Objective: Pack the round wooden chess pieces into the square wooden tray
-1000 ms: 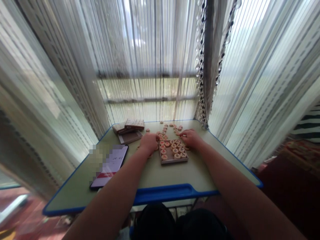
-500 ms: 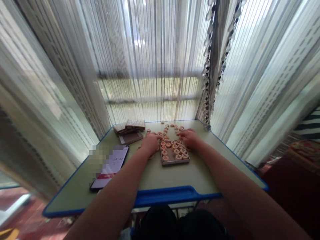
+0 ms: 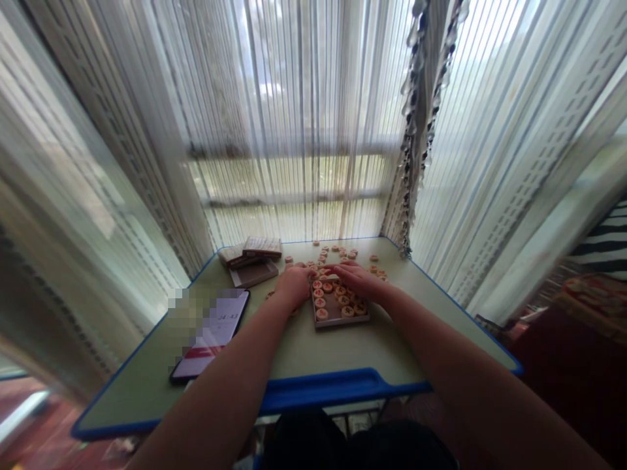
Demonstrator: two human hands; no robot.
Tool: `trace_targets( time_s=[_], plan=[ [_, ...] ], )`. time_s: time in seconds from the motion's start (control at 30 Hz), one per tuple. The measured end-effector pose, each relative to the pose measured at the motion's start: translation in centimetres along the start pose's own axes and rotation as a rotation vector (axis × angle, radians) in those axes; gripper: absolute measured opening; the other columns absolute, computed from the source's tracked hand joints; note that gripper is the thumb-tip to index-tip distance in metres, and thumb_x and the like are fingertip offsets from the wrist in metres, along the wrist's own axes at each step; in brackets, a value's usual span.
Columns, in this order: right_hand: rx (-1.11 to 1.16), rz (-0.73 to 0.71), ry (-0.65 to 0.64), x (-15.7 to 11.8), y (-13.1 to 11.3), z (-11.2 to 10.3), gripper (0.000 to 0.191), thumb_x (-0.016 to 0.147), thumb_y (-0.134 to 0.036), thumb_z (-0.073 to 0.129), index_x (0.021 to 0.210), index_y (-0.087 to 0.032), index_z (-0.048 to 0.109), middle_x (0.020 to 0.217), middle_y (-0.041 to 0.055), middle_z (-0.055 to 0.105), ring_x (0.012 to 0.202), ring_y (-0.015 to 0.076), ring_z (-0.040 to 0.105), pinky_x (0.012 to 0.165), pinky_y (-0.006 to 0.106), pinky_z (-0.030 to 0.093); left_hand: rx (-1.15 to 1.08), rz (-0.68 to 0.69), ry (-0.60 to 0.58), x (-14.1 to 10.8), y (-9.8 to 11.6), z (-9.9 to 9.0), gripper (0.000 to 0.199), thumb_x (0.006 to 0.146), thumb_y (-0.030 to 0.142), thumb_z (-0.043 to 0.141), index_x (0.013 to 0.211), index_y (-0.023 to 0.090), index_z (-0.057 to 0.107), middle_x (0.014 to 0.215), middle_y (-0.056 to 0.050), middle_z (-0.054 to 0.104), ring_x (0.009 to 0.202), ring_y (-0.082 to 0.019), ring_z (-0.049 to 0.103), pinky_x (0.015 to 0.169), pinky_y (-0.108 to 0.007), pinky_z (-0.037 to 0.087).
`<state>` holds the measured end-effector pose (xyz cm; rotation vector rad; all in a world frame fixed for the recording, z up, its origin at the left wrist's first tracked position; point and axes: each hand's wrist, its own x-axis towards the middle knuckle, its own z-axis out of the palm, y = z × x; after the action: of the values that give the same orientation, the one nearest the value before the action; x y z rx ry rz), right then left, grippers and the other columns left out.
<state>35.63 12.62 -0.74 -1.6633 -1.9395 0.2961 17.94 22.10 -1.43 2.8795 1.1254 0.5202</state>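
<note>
A shallow box (image 3: 341, 322) on the table holds several round wooden pieces marked with red or dark characters, with a bare patch in its middle. My left hand (image 3: 292, 286) is beside the box's left edge, fingers bent together at its far left corner; whatever they may hold is too small to name. Over the far right part of the box lies my right hand (image 3: 360, 277), fingers stretched out toward the left and hiding some pieces. More loose round pieces (image 3: 323, 254) lie scattered beyond the box and on both sides of the hands.
Stacked flat boxes (image 3: 263, 247) and an open lid or tray (image 3: 255, 273) sit at the back left. A phone (image 3: 215, 333) lies on the left of the blue-edged table (image 3: 343, 356). Curtains (image 3: 294, 130) hang behind the table.
My right hand has moved left from beside the box to over its far right part, and its fingers have straightened. My left hand stays at the box's left side.
</note>
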Motion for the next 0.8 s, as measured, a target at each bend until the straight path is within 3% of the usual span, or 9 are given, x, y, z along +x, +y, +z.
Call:
trace_targets(
  time_s=[0.23,0.4,0.6,0.8],
  plan=[
    [-0.065,0.038,-0.069,-0.1,0.2,-0.1,0.057,0.088,-0.057,0.018,0.123,-0.029,0.053,0.113,0.0014,0.061,0.114,0.0249,0.042,0.099,0.042,0.029,0.019,-0.014,-0.01,0.1,0.0,0.1,0.039,0.074,0.016,0.047,0.106,0.028,0.064,0.106,-0.004,0.061,0.096,-0.019,0.053,0.087,-0.028,0.043],
    [-0.103,0.11,0.006,0.3,1.3,0.1,0.06,0.088,-0.056,0.016,0.115,-0.025,0.06,0.114,0.0026,0.061,0.114,0.0264,0.044,0.099,0.042,0.029,0.024,-0.001,0.014,0.1,0.0,0.2,0.046,0.072,0.012,0.046,0.114,0.025,0.06,0.104,-0.005,0.061,0.094,-0.018,0.054,0.087,-0.028,0.044],
    [-0.18,0.086,0.108,0.3,1.3,0.0,0.058,0.091,-0.049,0.015,0.108,-0.021,0.063,0.109,0.0044,0.064,0.107,0.0218,0.049,0.094,0.035,0.034,0.018,-0.054,0.091,0.1,0.1,-0.3,0.04,0.073,0.009,0.044,0.103,0.024,0.066,0.102,-0.005,0.062,0.1,-0.02,0.052,0.088,-0.03,0.043],
    [-0.387,0.167,0.208,0.8,2.2,-0.6,0.041,0.091,-0.035,0.029,0.098,-0.016,0.065,0.104,0.0091,0.065,0.095,0.0216,0.055,0.09,0.035,0.035,-0.043,-0.061,0.044,0.1,0.0,-0.4,0.043,0.07,0.006,0.044,0.103,0.024,0.066,0.106,-0.003,0.063,0.1,-0.017,0.054,0.088,-0.024,0.043]
  ],
)
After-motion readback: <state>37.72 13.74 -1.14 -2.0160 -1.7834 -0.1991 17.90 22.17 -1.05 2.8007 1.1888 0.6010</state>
